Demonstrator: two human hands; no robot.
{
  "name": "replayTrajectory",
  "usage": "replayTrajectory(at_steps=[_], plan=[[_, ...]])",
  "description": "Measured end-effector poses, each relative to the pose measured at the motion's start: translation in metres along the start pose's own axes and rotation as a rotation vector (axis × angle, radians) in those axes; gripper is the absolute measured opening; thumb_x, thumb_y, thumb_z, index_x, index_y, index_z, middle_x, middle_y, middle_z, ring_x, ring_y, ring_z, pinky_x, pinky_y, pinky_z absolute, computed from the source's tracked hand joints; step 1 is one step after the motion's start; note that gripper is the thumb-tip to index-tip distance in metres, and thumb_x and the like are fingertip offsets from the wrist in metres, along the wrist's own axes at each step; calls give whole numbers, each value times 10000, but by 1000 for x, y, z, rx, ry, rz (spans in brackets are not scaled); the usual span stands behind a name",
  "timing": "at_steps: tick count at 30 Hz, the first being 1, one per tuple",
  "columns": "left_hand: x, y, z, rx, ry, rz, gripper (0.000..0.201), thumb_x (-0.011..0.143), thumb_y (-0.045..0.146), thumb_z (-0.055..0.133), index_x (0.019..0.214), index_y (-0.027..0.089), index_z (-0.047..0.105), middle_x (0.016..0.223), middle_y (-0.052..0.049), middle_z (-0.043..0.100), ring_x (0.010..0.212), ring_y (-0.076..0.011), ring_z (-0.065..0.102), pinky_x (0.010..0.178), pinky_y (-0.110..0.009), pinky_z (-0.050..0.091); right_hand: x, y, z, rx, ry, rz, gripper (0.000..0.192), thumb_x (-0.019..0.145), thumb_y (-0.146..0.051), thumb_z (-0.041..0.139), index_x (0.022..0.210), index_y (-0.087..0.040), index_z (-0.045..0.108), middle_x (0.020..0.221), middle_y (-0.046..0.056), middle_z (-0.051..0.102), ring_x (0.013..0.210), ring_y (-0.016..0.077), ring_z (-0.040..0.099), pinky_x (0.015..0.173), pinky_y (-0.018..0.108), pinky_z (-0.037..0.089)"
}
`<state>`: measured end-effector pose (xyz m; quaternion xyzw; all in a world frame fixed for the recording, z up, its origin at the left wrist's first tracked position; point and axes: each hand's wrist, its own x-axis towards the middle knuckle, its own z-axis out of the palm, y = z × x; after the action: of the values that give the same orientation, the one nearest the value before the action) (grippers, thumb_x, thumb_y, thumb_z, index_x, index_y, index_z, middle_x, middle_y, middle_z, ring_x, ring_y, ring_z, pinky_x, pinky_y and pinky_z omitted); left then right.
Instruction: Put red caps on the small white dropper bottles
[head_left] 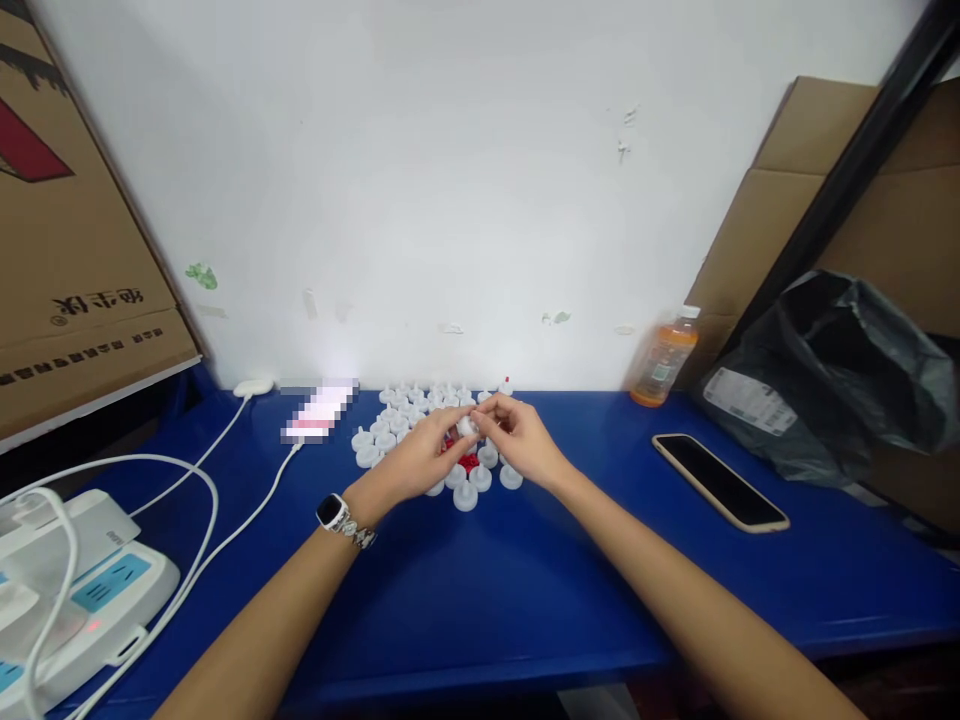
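My left hand (420,452), with a watch on its wrist, holds a small white nozzle cap (466,427) between thumb and fingers. On the other side of the cap, the fingertips of my right hand (526,442) are closed in a pinch against it. Whether they also grip a smaller piece is hidden. Small red pieces (469,463) lie in a pile just below the hands. Around them stand many translucent white nozzle caps (465,496), mostly with their spouts up. One cap at the back right bears a red tip (506,381).
On the blue table (480,610), a phone (720,482) and an orange drink bottle (664,362) are at the right, beside a dark plastic bag (832,360). A power strip (112,590) with white cables and a lit, blurred-out device (322,410) are at the left.
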<state>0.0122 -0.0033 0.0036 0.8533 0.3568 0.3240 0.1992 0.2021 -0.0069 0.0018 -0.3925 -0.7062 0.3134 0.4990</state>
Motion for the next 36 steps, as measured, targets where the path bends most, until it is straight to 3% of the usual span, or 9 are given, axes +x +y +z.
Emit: replayTrajectory(at_steps=[3, 6, 9, 12, 17, 24, 30, 36], plan=[[11, 5, 2, -22, 37, -39, 541, 958, 484, 483, 1432, 224, 463, 1059, -78, 676, 812, -191, 622, 720, -324, 509, 6, -2, -5, 73, 67, -15, 236, 866, -415, 609, 847, -180, 604, 699, 1, 628, 627, 132, 563, 609, 255, 433], [24, 8, -5, -5, 107, -42, 570, 930, 460, 543, 1434, 216, 437, 1167, -88, 661, 924, -207, 625, 759, -336, 512, 25, 6, -26, 7, 173, -2, 202, 824, -374, 641, 838, -174, 618, 687, 9, 652, 630, 143, 595, 613, 259, 446], [33, 8, -8, 21, 145, -67, 318, 964, 423, 481, 1160, 224, 632, 1101, -54, 684, 925, -199, 627, 750, -330, 499, 49, 25, -49, -229, 251, 48, 114, 777, -279, 659, 812, -172, 641, 708, 28, 696, 673, 160, 643, 639, 259, 461], [33, 4, -1, 49, 154, -64, 277, 970, 408, 465, 1013, 218, 662, 1035, -43, 676, 902, -195, 621, 739, -326, 495, 68, 51, -59, -434, 223, 147, 77, 774, -219, 627, 809, -169, 675, 749, 42, 721, 700, 162, 662, 642, 249, 471], [28, -1, 12, 67, 96, -32, 247, 966, 387, 468, 999, 230, 656, 1057, -44, 654, 928, -199, 611, 758, -323, 503, 85, 82, -55, -623, 104, 215, 137, 783, -189, 602, 838, -176, 726, 817, 55, 745, 737, 162, 666, 653, 235, 466], [26, 1, 10, 97, 63, -10, 234, 977, 359, 449, 946, 226, 639, 1052, -51, 631, 982, -210, 597, 807, -341, 486, 101, 86, -53, -673, -38, 256, 74, 707, -155, 669, 693, -162, 741, 656, 45, 712, 670, 166, 650, 617, 222, 433], [21, 6, 13, 99, 82, 34, 221, 972, 350, 461, 916, 218, 629, 1040, -55, 630, 973, -211, 597, 891, -371, 474, 100, 91, -64, -700, 145, 300, 258, 849, -306, 583, 1004, -147, 713, 802, 77, 727, 730, 166, 646, 697, 244, 452], [20, 8, 19, 107, 97, 88, 188, 958, 339, 487, 935, 228, 637, 1031, -62, 629, 979, -228, 598, 894, -390, 477, 107, 99, -59, -670, 132, 339, 134, 735, -259, 707, 830, -165, 713, 798, 63, 715, 727, 163, 642, 677, 244, 451]])
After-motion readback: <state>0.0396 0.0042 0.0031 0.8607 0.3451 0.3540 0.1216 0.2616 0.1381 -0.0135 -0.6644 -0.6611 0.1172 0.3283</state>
